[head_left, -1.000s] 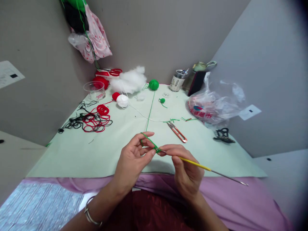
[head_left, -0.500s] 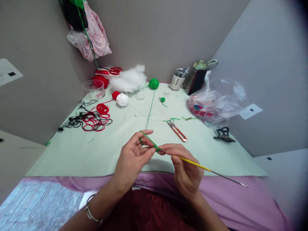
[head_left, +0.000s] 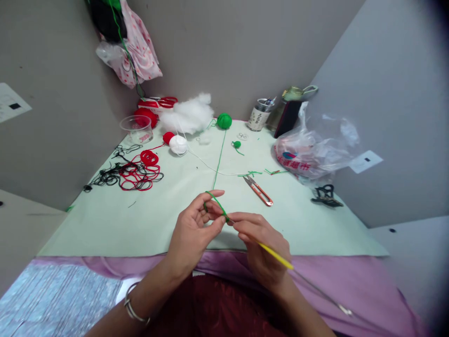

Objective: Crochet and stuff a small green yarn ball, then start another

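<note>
My left hand (head_left: 196, 229) pinches a small piece of green crochet work (head_left: 227, 219) between thumb and fingers. Green yarn (head_left: 218, 201) loops over its raised index finger and runs back across the table to a green yarn ball (head_left: 224, 121). In my right hand (head_left: 264, 245) is a crochet hook (head_left: 277, 255) with a yellow handle, its rear metal end pointing down to the right. The hook's front tip meets the green work at my left fingertips; the fingers partly hide both tip and work.
Orange thread snips (head_left: 258, 191) lie beyond my right hand, near green yarn scraps (head_left: 254, 173). Left are tangled black and red yarn (head_left: 142, 178), a clear plastic tub (head_left: 136, 131) and a white yarn ball (head_left: 178, 145). White stuffing (head_left: 189, 114) sits behind; a plastic bag (head_left: 312, 150) and black claw clip (head_left: 327, 195) are right.
My right hand has turned and shifted slightly left, so the hook's rear end swings lower and slants more steeply. My left hand stays almost in place with the green work.
</note>
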Demonstrator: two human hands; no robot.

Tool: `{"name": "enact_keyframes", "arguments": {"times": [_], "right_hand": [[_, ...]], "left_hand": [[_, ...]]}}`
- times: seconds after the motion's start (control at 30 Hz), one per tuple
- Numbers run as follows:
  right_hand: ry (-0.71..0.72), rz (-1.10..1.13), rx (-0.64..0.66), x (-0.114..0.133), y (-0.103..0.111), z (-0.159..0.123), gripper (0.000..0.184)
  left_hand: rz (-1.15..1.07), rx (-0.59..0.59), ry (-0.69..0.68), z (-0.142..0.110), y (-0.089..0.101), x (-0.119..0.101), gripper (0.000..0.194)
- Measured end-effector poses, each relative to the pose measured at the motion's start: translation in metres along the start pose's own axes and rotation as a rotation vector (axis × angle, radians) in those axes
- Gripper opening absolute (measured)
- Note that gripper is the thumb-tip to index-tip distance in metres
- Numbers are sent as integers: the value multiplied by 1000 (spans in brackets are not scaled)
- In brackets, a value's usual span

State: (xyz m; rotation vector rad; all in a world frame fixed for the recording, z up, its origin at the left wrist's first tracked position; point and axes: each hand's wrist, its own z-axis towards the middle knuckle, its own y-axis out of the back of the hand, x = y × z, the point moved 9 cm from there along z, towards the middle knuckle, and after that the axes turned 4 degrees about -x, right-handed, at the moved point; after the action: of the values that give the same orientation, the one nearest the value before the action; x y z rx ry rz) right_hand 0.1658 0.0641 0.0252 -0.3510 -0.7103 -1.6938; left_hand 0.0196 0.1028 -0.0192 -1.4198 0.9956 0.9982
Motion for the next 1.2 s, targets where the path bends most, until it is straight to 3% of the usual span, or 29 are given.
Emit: {"name": "enact_keyframes", "arguments": {"times": [0.27,0.57,1.2], "right_hand": [[-58,40,-200,-1,0,-4,22],[-145,140,-209,-11,5,-1,27],[-107,93,-158,-6,3,0,24]], "left_hand": [[-25,-54,-18,-4,1,1,43],[-74,-25,-30,-5,-3,-1,43],[-19,-47,-6,-3,1,-6,45]]}}
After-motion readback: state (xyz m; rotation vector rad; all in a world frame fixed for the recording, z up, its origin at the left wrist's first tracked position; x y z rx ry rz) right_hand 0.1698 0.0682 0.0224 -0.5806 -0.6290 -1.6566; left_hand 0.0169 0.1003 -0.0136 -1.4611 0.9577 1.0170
